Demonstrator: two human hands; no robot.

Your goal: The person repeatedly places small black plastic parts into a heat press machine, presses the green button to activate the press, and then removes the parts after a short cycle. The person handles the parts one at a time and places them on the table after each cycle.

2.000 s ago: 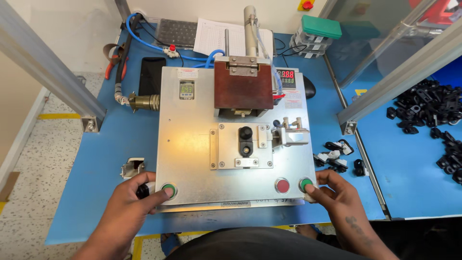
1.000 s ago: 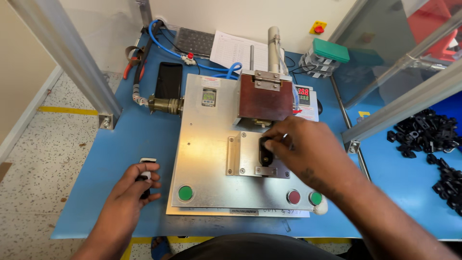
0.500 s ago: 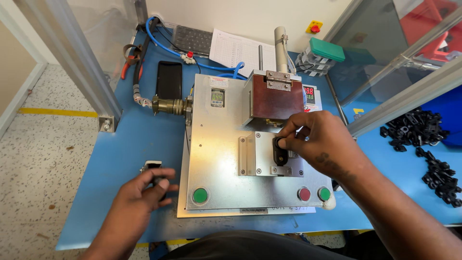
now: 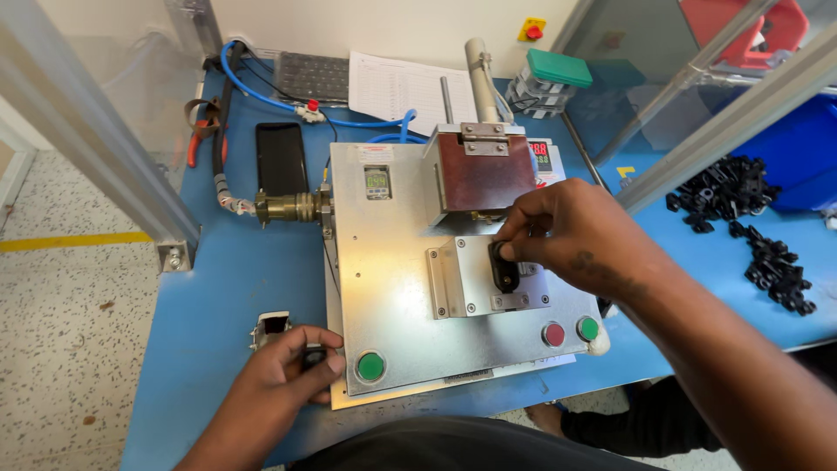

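Observation:
A silver press machine (image 4: 397, 279) stands on the blue table (image 4: 235, 279), with a brown press head (image 4: 484, 179) above a small metal fixture (image 4: 466, 279). My right hand (image 4: 580, 235) pinches a small black plastic part (image 4: 504, 266) that sits on the fixture. My left hand (image 4: 283, 375) rests at the machine's front left corner, fingers closed on another small black part (image 4: 314, 356), close to the left green button (image 4: 370, 366). A small metal clip (image 4: 270, 327) lies just beyond that hand.
A red button (image 4: 554, 334) and a right green button (image 4: 588, 328) sit on the front right of the plate. Several loose black parts (image 4: 741, 218) lie at right near a blue bin (image 4: 798, 148). A black phone (image 4: 281, 157), papers (image 4: 405, 87) and blue hoses lie at the back.
Both hands left the green buttons. My right hand went up to the black part on the fixture; my left hand picked up a small black part by the left corner.

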